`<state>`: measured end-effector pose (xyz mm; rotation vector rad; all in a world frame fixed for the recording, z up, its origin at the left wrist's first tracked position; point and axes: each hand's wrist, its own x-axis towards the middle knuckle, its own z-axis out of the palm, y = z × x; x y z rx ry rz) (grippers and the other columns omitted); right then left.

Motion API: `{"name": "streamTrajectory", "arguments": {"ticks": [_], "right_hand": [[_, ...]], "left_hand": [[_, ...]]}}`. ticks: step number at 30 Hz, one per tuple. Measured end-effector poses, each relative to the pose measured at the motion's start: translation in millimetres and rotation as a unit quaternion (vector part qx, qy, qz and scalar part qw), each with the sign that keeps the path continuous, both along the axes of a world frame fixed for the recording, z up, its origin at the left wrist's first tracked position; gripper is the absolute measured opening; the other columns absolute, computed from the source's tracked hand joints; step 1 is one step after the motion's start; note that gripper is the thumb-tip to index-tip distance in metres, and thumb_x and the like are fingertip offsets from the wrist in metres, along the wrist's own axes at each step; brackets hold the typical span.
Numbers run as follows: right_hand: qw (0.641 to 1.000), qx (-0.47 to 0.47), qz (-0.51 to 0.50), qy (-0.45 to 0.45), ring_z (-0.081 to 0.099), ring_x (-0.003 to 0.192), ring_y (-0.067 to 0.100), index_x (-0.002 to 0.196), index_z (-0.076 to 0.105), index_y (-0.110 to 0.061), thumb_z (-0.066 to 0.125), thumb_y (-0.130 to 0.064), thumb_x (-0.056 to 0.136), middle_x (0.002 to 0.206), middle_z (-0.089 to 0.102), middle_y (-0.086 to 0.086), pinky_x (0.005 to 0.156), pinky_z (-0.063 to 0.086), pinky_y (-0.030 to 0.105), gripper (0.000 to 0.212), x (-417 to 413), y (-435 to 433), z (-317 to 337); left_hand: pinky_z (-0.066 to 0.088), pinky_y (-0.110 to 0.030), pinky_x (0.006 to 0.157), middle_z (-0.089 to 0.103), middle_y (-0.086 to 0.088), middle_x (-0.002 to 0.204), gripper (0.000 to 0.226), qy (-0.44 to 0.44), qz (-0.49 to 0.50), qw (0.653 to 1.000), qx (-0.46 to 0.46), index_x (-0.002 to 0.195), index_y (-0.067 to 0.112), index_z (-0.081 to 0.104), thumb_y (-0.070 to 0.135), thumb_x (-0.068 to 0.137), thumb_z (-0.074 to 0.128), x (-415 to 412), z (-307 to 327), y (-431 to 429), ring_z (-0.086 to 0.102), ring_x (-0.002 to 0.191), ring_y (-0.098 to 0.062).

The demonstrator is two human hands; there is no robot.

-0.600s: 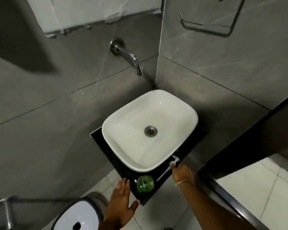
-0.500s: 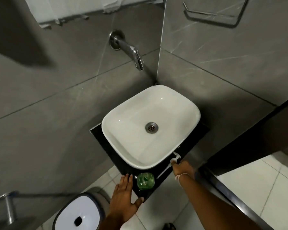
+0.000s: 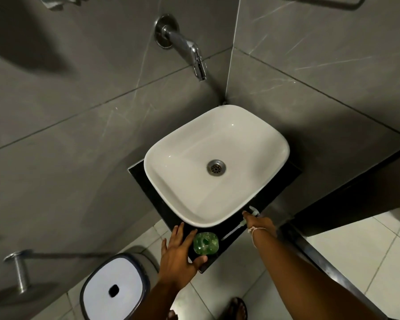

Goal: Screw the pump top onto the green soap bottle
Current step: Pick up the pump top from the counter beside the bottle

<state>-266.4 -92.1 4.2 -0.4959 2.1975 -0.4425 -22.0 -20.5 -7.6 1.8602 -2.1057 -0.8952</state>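
The green soap bottle (image 3: 205, 242) stands upright on the black counter (image 3: 231, 248) in front of the basin, its neck uncovered. My left hand (image 3: 178, 250) is open just left of it, with the index finger and thumb curving round its sides; I cannot tell whether they touch it. The white pump top (image 3: 253, 210) lies flat on the counter to the right, and its thin tube (image 3: 231, 232) points towards the bottle. My right hand (image 3: 260, 224) covers the pump's collar, fingers closed on it.
A white basin (image 3: 275, 144) fills most of the counter, with a chrome wall tap (image 3: 192, 54) above it. A bin with a white lid (image 3: 112, 289) stands on the floor at lower left. Grey tiled walls close in behind and to the right. My sandalled feet show at the bottom.
My left hand has slid forward and right, so its thumb and index finger now flank the green bottle. My right hand stays on the pump top, which has not moved.
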Motion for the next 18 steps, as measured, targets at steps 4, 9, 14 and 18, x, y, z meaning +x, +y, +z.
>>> {"name": "streamTrajectory", "arguments": {"ticks": [4, 9, 14, 18], "right_hand": [[0.994, -0.055, -0.052, -0.08, 0.061, 0.081, 0.027, 0.113, 0.068, -0.021, 0.064, -0.038, 0.086, 0.079, 0.06, 0.003, 0.082, 0.044, 0.033, 0.032, -4.4, 6.0, -2.8], [0.987, -0.07, -0.117, -0.091, 0.058, 0.114, 0.042, 0.115, 0.063, 0.003, 0.072, -0.045, 0.079, 0.125, 0.061, 0.028, 0.093, 0.044, 0.041, 0.062, -0.6, 21.0, 22.9], [0.947, -0.317, -0.049, 0.035, 0.063, 0.084, 0.021, 0.075, 0.067, -0.021, 0.067, -0.063, 0.072, 0.079, 0.066, -0.001, 0.068, 0.045, 0.032, 0.043, 30.1, 66.4, 83.5], [0.903, -0.406, 0.071, 0.121, 0.048, 0.094, 0.01, 0.08, 0.063, -0.028, 0.069, -0.067, 0.067, 0.093, 0.059, -0.013, 0.078, 0.042, 0.027, 0.041, 57.5, 90.6, 110.2]], "left_hand": [[0.005, -0.054, 0.118, 0.008, 0.004, 0.163, 0.074, 0.014, 0.0, 1.0, -0.007, 0.141, 0.041, 0.036, 0.061, 0.077, 0.067, 1.0, -0.5, -0.2, 0.001, 0.149, -0.018], [0.005, -0.053, 0.118, 0.007, 0.006, 0.163, 0.069, 0.015, -0.004, 1.0, -0.004, 0.137, 0.042, 0.039, 0.062, 0.076, 0.065, 2.3, -1.9, -0.7, 0.001, 0.149, -0.017], [0.006, -0.055, 0.118, 0.01, 0.005, 0.162, 0.066, 0.016, -0.011, 1.0, -0.005, 0.13, 0.043, 0.043, 0.07, 0.073, 0.062, 4.9, -6.2, -2.5, -0.001, 0.149, -0.018], [0.008, -0.058, 0.117, 0.009, 0.004, 0.163, 0.067, 0.004, -0.016, 1.0, -0.013, 0.131, 0.047, 0.04, 0.072, 0.072, 0.059, 6.7, -10.3, -5.8, -0.002, 0.149, -0.02]]}}
